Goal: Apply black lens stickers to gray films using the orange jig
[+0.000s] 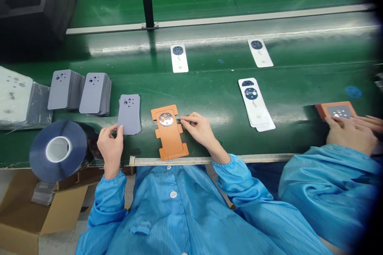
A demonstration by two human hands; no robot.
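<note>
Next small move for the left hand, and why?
Probably slide the top gray card off its pile toward the orange tray. The left hand is at that card's edge, and the tray shows a round shiny piece but no gray card on it.

I note a factory workplace, evidenced by a long green surface, stacked grey plates, matching blue smocks

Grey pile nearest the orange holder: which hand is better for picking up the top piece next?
Probably the left hand. It is right at the lower left edge of the grey pile, while the right hand is across the orange holder, by its right side.
</note>
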